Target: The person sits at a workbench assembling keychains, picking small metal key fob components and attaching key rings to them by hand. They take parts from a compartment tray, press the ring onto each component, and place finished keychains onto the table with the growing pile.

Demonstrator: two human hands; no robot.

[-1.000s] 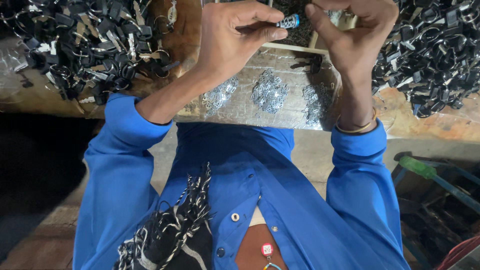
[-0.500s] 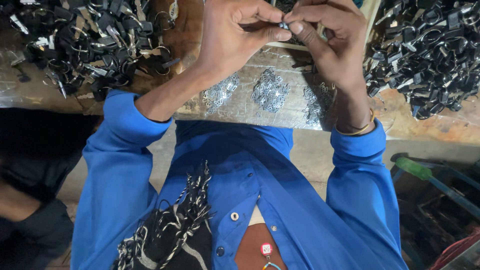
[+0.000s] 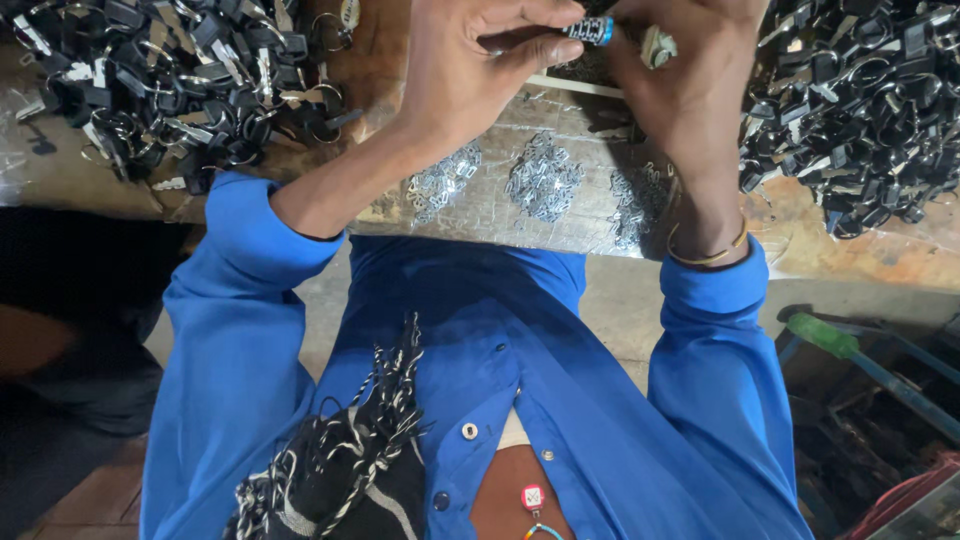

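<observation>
- Above the desk [image 3: 880,255], the left hand [image 3: 470,75] pinches a small blue-tipped metal piece [image 3: 592,30] in a narrow grip.
- The right hand [image 3: 690,80] meets it, fingers closed on the same piece.
- Silvery clips [image 3: 543,183] lie in heaps just below.
- Black key rings [image 3: 180,80] are piled at both sides.

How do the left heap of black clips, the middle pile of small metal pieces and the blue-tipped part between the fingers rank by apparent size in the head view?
1. Left heap of black clips, cut by the frame edge.
2. Middle pile of small metal pieces.
3. Blue-tipped part, held between left hand and right hand; it is nearer the camera yet looks smallest.
</observation>
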